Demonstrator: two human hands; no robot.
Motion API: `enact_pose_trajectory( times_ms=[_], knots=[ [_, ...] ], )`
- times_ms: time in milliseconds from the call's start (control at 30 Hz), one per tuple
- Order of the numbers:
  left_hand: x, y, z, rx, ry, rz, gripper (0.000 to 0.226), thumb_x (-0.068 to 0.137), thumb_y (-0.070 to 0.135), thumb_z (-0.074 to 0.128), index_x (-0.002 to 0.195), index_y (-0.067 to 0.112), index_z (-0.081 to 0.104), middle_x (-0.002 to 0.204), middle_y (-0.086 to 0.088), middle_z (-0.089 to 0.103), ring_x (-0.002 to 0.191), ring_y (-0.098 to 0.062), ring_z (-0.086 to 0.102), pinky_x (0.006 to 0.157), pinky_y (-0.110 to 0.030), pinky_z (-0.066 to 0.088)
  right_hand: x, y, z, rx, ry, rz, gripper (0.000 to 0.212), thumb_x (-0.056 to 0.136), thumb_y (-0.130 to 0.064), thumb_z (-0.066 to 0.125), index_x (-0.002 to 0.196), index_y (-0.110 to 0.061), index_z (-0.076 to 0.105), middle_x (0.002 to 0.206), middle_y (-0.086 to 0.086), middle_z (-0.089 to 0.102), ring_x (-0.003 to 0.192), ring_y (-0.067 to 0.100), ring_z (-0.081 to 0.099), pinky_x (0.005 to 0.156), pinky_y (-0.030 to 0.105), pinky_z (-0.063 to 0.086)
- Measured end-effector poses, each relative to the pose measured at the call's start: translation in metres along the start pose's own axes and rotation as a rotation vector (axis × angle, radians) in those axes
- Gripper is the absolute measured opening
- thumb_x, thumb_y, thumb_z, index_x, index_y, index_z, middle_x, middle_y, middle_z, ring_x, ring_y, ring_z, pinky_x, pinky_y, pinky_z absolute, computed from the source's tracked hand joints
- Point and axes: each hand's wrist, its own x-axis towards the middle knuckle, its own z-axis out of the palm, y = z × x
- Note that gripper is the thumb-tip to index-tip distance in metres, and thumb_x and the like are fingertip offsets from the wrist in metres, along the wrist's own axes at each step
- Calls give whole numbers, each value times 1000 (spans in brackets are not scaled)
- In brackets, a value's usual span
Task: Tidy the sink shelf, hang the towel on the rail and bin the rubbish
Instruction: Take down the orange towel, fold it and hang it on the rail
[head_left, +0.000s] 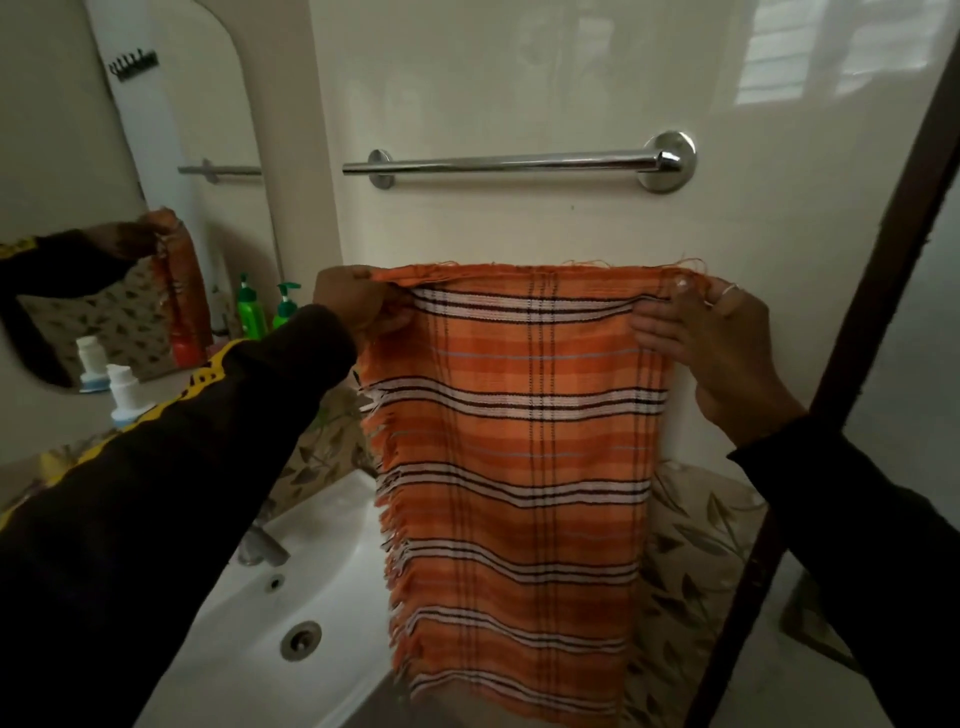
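An orange checked towel (519, 457) with white and dark stripes hangs spread out in front of me, held by its top edge. My left hand (358, 301) pinches the top left corner and my right hand (706, 332) pinches the top right corner. The chrome towel rail (498, 163) is fixed to the white wall above the towel, bare, a short way over my hands. The towel's frayed lower part hangs over the sink's right side.
A white sink (311, 597) with tap (262, 545) and drain lies below left. On the shelf by the mirror (130, 208) stand two green pump bottles (251, 309) and a white bottle (124, 392). A dark door frame (852, 364) runs down the right.
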Motion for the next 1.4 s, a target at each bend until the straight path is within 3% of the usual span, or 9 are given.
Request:
enact_pose_trajectory(
  times_ms=[200,467,600,700,833,1100,1200,1300,1400],
  knots=[
    [28,0,12,-165,11,32,20,91,-7,57,81,6,68,80,-13,70,68,-23,69,55,-25,57,18,4,13,24,-8,-66,22,106,-27,50,115,-13,64,103,6,75,94,18,76,81,30,62],
    [57,30,17,-285,-62,234,39,91,-2,44,78,18,74,79,-11,72,72,-27,70,68,-37,59,41,-10,34,-222,5,-355,27,95,-37,64,120,-25,63,108,-7,76,102,9,72,90,36,60],
    [78,52,23,-368,-42,333,21,89,1,53,93,11,71,92,-17,72,78,-29,71,70,-36,57,53,-22,51,-292,-125,-406,53,94,-20,68,142,-17,48,129,-11,66,118,-1,63,95,20,53],
    [103,65,25,-397,-6,368,30,84,-3,59,113,3,67,106,-23,70,90,-35,71,75,-40,60,61,-31,65,-401,-160,-440,63,93,-12,68,149,-12,39,139,-3,60,126,5,58,105,29,50],
    [129,80,20,-428,9,428,31,79,-2,67,109,5,68,106,-19,71,95,-35,70,81,-50,59,68,-43,89,-451,-183,-493,72,89,-1,66,152,-8,31,146,4,53,135,8,52,113,35,44],
    [169,112,13,-435,-75,530,26,73,8,72,98,17,70,102,-9,73,96,-28,71,82,-46,60,93,-71,123,-538,-108,-552,75,88,2,60,154,-4,24,137,-10,52,123,-11,54,100,14,46],
    [183,122,18,-424,-110,551,25,75,11,73,98,18,70,104,-9,73,97,-27,70,83,-45,59,104,-81,131,-686,-50,-577,77,89,-2,59,156,-5,20,144,-2,51,124,-1,53,108,21,45],
    [196,128,26,-404,-125,575,26,75,15,74,100,19,69,103,-6,73,96,-23,70,83,-42,60,114,-87,135,-927,44,-666,80,90,-8,62,157,-4,19,153,12,43,129,12,46,104,5,34],
    [206,132,35,-366,-137,622,25,77,20,75,100,22,68,102,-2,73,95,-19,70,83,-39,60,126,-91,133,-1103,28,-690,85,89,-9,64,158,-3,14,160,15,32,143,27,38,113,20,32]
  ],
)
